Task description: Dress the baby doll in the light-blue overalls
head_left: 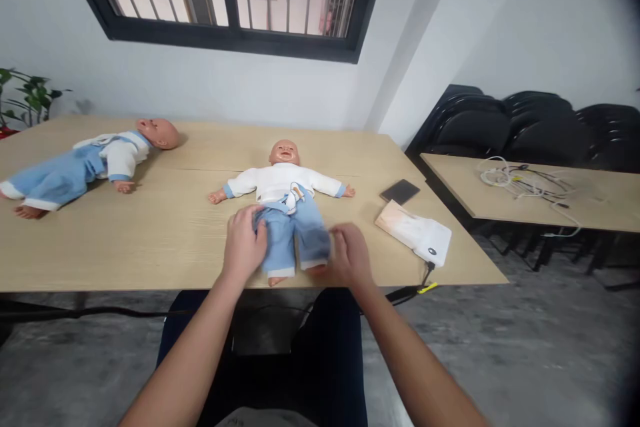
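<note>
Dark navy trousers (337,347) are worn, below a pale grey top (273,418) of which only a strip is shown. A small marking (235,422) is borne on it, too indistinct to be read. The left hand (244,245), right hand (353,255) and forearms (193,348) are left bare.

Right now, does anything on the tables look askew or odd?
Yes: blue-and-white cloth bunches unevenly at the waist of the middle bald plastic doll. White and black cables lie tangled on the pale right table.

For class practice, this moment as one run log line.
centre baby doll: supine; left hand: at its trousers; right hand: blurred, at trouser leg
</note>
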The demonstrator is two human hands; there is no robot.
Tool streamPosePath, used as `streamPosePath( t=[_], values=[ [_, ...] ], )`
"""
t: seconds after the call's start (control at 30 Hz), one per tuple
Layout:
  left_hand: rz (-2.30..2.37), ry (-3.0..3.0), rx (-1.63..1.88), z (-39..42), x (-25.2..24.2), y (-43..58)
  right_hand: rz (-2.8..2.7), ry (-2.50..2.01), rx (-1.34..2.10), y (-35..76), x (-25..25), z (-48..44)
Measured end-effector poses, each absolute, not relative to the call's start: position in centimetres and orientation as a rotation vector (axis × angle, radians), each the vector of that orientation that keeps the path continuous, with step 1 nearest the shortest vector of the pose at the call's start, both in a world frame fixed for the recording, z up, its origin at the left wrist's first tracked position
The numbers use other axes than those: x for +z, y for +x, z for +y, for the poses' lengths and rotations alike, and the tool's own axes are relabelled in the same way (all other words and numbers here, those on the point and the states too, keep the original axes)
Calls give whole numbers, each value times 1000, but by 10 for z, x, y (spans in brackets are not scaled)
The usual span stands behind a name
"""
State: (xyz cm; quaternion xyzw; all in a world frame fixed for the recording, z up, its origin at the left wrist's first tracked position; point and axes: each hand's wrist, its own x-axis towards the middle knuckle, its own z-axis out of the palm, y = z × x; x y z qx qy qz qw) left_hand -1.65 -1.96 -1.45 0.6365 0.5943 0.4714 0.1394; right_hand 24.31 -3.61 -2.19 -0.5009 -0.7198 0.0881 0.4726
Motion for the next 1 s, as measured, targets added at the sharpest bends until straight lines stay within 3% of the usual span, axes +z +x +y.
streamPosePath(
  t=[0.1,0.27,0.47,0.63,0.8,1.0],
  values=[
    [1782,1890,1326,11,-28,-24,-1796,-1216,448,233,-10,46],
    [1814,1660,1305,45,-37,-19,-2116,-1156,525,215,-20,140],
    [1578,1082,1559,80,-30,-13,-1950,-968,795,221,-18,136],
    [1532,1172,1685,106,-24,-19,-1677,-1018,1055,230,-14,130],
    [1716,1316,1516,134,-28,-29,-1617,-1237,819,235,-28,153],
    [2055,1717,1280,157,-42,-39,-1903,-1482,234,235,-42,178]
  ],
)
